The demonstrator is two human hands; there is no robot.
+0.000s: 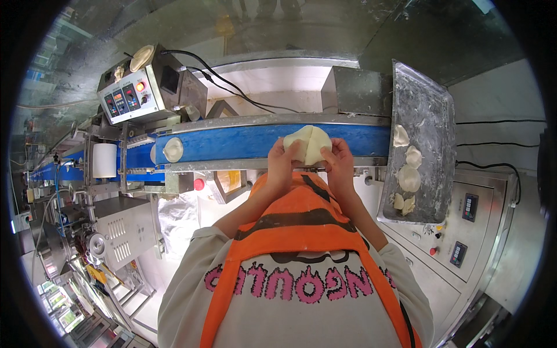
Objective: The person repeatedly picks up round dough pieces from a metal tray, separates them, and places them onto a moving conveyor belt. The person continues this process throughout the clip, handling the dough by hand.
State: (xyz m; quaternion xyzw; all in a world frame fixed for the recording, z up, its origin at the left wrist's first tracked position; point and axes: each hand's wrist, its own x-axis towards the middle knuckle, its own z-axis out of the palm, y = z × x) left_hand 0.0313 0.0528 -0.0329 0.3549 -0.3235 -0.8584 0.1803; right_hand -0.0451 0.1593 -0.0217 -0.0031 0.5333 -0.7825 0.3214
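Just above the blue conveyor belt (230,141), my left hand (283,163) and my right hand (339,161) hold a pale piece of dough (307,141) between them. A crease or seam runs down its middle, and the thumbs lie on its face. Further left on the belt rests a round dough piece (173,150), with part of another behind it at its left. Right of the belt's end, a floury metal tray (428,130) holds several dough pieces, among them a round one (409,178).
A control box (130,98) with a lit red lamp stands behind the belt at left, a flat dough piece (142,58) on top. A white roller (104,161) spans the belt further left. A steel cabinet (474,195) with switches stands at right. Black cables (226,87) hang behind the belt.
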